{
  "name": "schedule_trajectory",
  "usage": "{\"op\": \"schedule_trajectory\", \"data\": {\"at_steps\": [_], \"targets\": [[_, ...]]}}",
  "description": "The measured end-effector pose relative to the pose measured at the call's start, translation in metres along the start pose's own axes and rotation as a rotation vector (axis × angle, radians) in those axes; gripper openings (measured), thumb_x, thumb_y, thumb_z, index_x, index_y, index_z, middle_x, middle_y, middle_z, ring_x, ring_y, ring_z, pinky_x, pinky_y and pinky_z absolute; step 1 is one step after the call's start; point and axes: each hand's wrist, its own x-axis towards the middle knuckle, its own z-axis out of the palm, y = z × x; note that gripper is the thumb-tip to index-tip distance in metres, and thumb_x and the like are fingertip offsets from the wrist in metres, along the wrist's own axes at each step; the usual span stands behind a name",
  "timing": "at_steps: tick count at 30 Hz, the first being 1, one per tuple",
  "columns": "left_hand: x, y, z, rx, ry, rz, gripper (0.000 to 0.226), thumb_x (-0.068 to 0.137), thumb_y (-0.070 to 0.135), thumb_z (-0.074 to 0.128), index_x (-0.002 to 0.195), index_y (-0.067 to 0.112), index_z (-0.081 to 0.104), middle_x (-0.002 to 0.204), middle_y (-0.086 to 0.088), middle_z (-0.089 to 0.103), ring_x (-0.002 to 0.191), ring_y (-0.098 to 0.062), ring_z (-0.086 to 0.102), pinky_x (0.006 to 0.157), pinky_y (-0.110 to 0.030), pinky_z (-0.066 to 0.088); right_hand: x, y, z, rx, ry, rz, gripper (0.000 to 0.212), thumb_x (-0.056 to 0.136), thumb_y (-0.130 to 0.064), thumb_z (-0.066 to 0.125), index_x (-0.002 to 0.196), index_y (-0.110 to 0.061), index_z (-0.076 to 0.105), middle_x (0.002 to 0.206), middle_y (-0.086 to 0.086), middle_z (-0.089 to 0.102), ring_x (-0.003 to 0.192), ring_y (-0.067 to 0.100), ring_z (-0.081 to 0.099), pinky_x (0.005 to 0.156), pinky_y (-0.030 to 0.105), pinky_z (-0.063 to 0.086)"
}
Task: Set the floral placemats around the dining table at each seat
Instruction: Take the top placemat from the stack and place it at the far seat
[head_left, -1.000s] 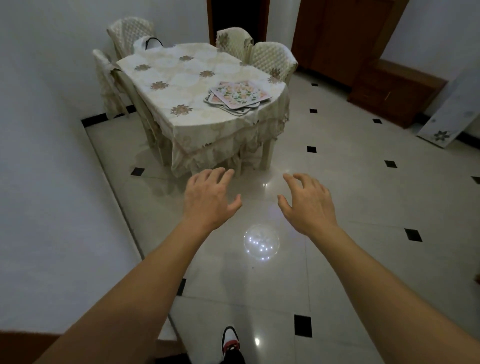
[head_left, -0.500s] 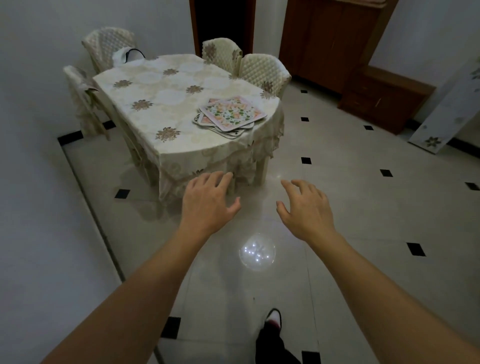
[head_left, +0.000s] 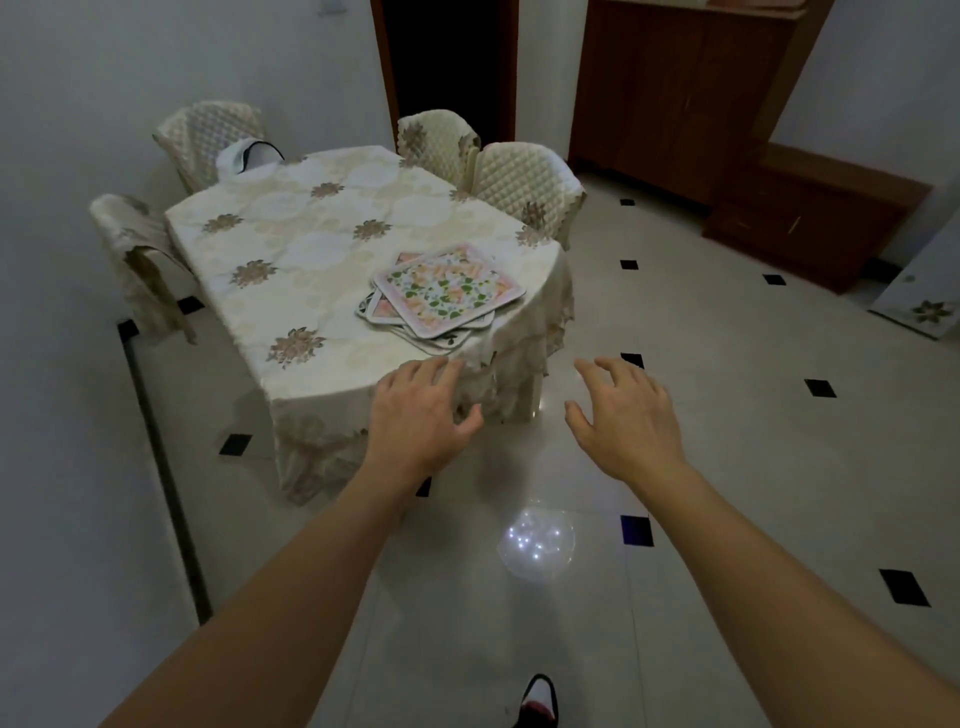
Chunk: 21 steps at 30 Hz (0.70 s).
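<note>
Nothing looks laid out yet. The floral placemats (head_left: 447, 291) sit in one messy, fanned pile on the counter (head_left: 311, 249), by its near right corner and close to the edge. Both hands are empty with fingers loosely spread, well apart from each other. The left hand (head_left: 421, 415) is in front of that same corner, and the right hand (head_left: 623, 415) is off the counter's right side, over the floor (head_left: 727, 467).

My worry is the tablecloth (head_left: 524, 338) draping loose over that corner. Snag it while reaching and the whole pile could slide off. Pulling just the top mat from a skewed pile might drag the lower ones over the edge too. Those tiles look shiny, so footing around the counter could be dicey.
</note>
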Motion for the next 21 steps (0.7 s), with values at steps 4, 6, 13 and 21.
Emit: {"op": "schedule_trajectory", "data": {"at_steps": [4, 6, 13, 21], "targets": [[0.056, 0.016, 0.016, -0.017, 0.003, -0.022, 0.067, 0.083, 0.062, 0.038, 0.137, 0.024, 0.053, 0.134, -0.001, 0.060, 0.121, -0.024, 0.055, 0.096, -0.043, 0.046, 0.054, 0.029, 0.007, 0.043, 0.005, 0.003, 0.051, 0.093, -0.041, 0.054, 0.140, -0.020, 0.049, 0.138, 0.010, 0.055, 0.129, 0.028, 0.048, 0.104, 0.046, 0.038], [0.076, 0.017, 0.023, -0.012, 0.014, -0.019, 0.067, 0.084, 0.061, 0.037, 0.136, 0.022, 0.054, 0.133, -0.003, 0.061, 0.120, -0.024, 0.056, 0.094, -0.043, 0.047, 0.078, 0.036, 0.014, 0.054, -0.006, -0.008, 0.050, 0.093, -0.040, 0.053, 0.139, -0.020, 0.049, 0.138, 0.010, 0.055, 0.129, 0.027, 0.048, 0.104, 0.046, 0.038], [0.143, 0.008, 0.051, 0.005, -0.024, -0.064, 0.062, 0.089, 0.060, 0.047, 0.141, 0.024, 0.048, 0.140, -0.001, 0.056, 0.128, -0.024, 0.050, 0.102, -0.042, 0.042, 0.157, 0.048, 0.039, 0.063, -0.041, -0.047, 0.053, 0.092, -0.042, 0.056, 0.140, -0.022, 0.048, 0.138, 0.009, 0.054, 0.128, 0.027, 0.049, 0.106, 0.046, 0.039], [0.233, -0.023, 0.101, -0.001, -0.021, -0.089, 0.063, 0.087, 0.060, 0.045, 0.137, 0.023, 0.052, 0.135, -0.001, 0.060, 0.123, -0.026, 0.054, 0.100, -0.045, 0.044, 0.253, 0.050, 0.074, 0.068, -0.049, -0.068, 0.051, 0.087, -0.036, 0.060, 0.135, -0.019, 0.053, 0.132, 0.009, 0.058, 0.122, 0.029, 0.053, 0.100, 0.046, 0.041]]}}
